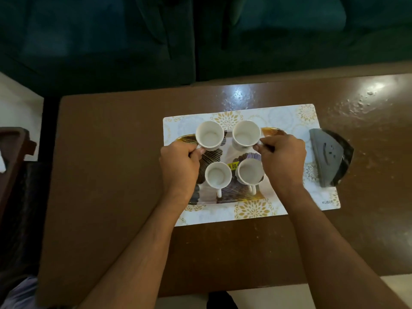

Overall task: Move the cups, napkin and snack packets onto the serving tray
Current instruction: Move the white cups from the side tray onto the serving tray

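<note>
Several white cups stand over a patterned serving tray (pixel 225 198) that lies on a floral placemat (pixel 252 214). My left hand (pixel 178 168) grips the handle of the far left cup (pixel 209 135). The handle of the far right cup (pixel 246 132) is pinched by my right hand (pixel 283 159). Whether these two cups touch the tray I cannot tell. Two smaller-looking cups, near left (pixel 218 174) and near right (pixel 249 171), sit on the tray with handles pointing toward me. A yellow price sticker (pixel 233 166) shows between them. No snack packets are in view.
A grey and dark folded thing, perhaps a napkin or its holder (pixel 330 157), lies at the placemat's right edge on the brown table (pixel 107 175). A dark green sofa (pixel 200 36) stands beyond the table. A brown wooden piece (pixel 13 152) is at the left.
</note>
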Action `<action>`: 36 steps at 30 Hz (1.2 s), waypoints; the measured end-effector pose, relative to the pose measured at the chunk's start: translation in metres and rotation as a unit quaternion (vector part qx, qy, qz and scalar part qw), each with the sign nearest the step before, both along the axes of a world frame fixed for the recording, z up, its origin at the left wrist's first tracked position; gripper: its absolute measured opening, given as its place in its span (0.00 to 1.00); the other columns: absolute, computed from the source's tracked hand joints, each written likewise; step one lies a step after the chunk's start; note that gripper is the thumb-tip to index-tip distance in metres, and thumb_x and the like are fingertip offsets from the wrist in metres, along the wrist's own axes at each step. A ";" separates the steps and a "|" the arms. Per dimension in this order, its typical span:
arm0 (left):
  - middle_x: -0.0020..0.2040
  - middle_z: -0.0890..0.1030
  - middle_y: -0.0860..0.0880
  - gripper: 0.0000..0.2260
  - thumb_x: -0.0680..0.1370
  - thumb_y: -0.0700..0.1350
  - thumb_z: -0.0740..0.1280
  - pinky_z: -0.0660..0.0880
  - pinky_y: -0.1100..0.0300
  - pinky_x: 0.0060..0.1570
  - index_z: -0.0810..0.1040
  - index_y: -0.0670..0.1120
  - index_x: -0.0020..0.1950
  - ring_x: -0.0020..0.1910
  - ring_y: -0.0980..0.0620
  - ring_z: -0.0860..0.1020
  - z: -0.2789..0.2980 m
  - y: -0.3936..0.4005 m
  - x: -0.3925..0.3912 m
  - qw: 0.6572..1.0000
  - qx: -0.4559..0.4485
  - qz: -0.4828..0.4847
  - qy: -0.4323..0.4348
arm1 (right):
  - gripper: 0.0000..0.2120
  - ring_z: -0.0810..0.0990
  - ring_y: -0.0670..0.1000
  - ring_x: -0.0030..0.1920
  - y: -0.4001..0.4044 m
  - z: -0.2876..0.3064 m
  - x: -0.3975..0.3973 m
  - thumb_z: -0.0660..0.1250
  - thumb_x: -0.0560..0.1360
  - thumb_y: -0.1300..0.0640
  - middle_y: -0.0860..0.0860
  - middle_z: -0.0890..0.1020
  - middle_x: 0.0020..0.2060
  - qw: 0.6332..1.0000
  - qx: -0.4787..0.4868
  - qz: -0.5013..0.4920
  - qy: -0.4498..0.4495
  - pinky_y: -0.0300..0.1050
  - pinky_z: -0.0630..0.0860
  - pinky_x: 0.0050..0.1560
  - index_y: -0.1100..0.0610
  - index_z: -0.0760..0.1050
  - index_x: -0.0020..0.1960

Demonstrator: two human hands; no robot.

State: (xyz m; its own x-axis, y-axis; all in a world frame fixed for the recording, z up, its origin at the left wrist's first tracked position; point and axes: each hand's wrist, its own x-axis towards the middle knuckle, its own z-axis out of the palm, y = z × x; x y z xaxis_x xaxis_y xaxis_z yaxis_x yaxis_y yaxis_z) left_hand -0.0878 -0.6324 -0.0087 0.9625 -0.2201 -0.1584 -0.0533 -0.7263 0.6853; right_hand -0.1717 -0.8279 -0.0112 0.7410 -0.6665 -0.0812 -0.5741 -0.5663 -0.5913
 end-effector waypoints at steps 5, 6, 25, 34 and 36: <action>0.31 0.82 0.42 0.10 0.78 0.46 0.76 0.71 0.54 0.38 0.88 0.40 0.41 0.35 0.41 0.78 -0.008 -0.009 0.001 0.999 0.028 -0.020 0.003 | 0.08 0.81 0.64 0.36 -0.014 -0.012 0.003 0.75 0.76 0.59 0.62 0.85 0.33 0.998 0.005 0.046 0.036 0.51 0.72 0.35 0.63 0.87 0.41; 0.31 0.81 0.41 0.11 0.78 0.46 0.76 0.69 0.55 0.37 0.87 0.39 0.41 0.35 0.40 0.78 -0.010 -0.009 0.001 0.999 0.034 -0.023 0.005 | 0.08 0.81 0.64 0.36 -0.015 -0.014 0.004 0.75 0.76 0.59 0.62 0.85 0.33 0.998 0.009 0.055 0.041 0.50 0.71 0.35 0.63 0.87 0.41; 0.61 0.84 0.44 0.24 0.72 0.51 0.81 0.77 0.51 0.59 0.83 0.43 0.65 0.60 0.44 0.82 0.007 -0.025 0.004 0.994 0.099 -0.001 -0.054 | 0.27 0.83 0.61 0.53 -0.010 0.006 0.019 0.83 0.66 0.50 0.60 0.84 0.54 0.994 -0.048 0.083 0.058 0.52 0.78 0.52 0.63 0.82 0.59; 0.68 0.76 0.46 0.32 0.72 0.46 0.81 0.74 0.54 0.61 0.75 0.44 0.73 0.68 0.45 0.74 -0.001 -0.054 0.001 0.980 0.162 -0.104 -0.052 | 0.24 0.78 0.62 0.54 0.012 0.005 0.033 0.79 0.69 0.49 0.60 0.79 0.55 0.976 -0.093 0.150 0.129 0.54 0.75 0.54 0.63 0.80 0.56; 0.67 0.78 0.46 0.32 0.70 0.43 0.82 0.74 0.53 0.62 0.77 0.44 0.72 0.68 0.45 0.75 -0.002 -0.053 0.002 0.981 0.153 -0.109 -0.049 | 0.23 0.78 0.62 0.56 0.011 0.005 0.033 0.80 0.68 0.51 0.60 0.80 0.56 0.976 -0.080 0.160 0.124 0.55 0.75 0.55 0.62 0.81 0.58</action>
State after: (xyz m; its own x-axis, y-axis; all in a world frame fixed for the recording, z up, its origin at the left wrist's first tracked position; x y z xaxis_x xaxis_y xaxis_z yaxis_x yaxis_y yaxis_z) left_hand -0.0855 -0.6858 -0.0106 0.9115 -0.3796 -0.1581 -0.2858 -0.8612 0.4203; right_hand -0.1386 -0.8171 -0.0061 0.8841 -0.4231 -0.1982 -0.4670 -0.8134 -0.3469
